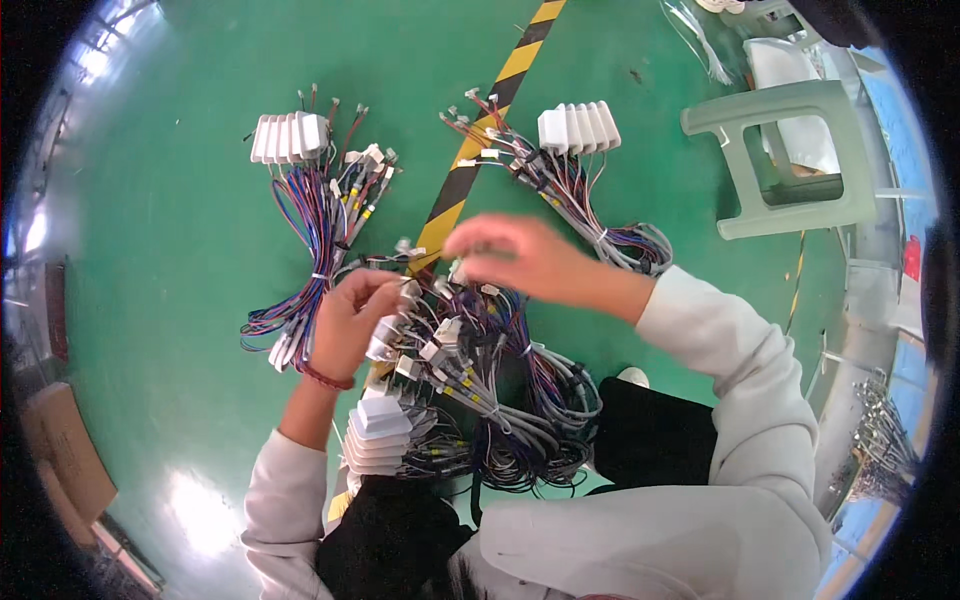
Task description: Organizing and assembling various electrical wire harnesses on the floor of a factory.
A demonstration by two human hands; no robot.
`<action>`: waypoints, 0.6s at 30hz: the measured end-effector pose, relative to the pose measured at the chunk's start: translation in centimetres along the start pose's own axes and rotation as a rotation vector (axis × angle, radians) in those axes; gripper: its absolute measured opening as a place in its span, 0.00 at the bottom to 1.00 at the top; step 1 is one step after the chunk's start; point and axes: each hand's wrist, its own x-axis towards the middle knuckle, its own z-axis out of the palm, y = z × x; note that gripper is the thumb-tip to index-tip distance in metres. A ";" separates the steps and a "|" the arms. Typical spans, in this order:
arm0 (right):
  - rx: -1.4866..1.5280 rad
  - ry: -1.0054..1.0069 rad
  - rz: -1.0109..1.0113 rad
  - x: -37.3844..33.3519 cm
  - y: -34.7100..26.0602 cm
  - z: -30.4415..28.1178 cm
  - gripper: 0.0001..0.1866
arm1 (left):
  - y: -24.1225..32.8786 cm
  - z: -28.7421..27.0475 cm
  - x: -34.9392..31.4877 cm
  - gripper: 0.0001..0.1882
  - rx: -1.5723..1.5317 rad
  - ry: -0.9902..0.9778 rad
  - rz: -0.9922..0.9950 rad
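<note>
Bundled wire harnesses with white connectors lie in front of me. My left hand [352, 318], with a red cord round its wrist, is closed at the connector end of the middle harness [445, 350]; thumb and fingers pinch its thin leads. My right hand [530, 262] hovers just above and right of the same connectors. Its fingers are curled and smeared by motion, so whether they grip a lead cannot be made out. White stacked housings [378, 440] sit at the near end, beside a coil of grey and black cable [545, 445].
A tied harness [318, 240] with white housings lies on the green floor at left, and another harness [590, 205] at upper right. Yellow-black tape [465, 180] crosses the floor. A pale green stool [780, 105] stands at right, a cardboard box [68, 450] at far left.
</note>
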 end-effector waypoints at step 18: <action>-0.580 0.273 0.162 6.5 13.6 -7.1 0.24 | -4.4 4.0 4.6 0.18 1.215 -0.636 0.528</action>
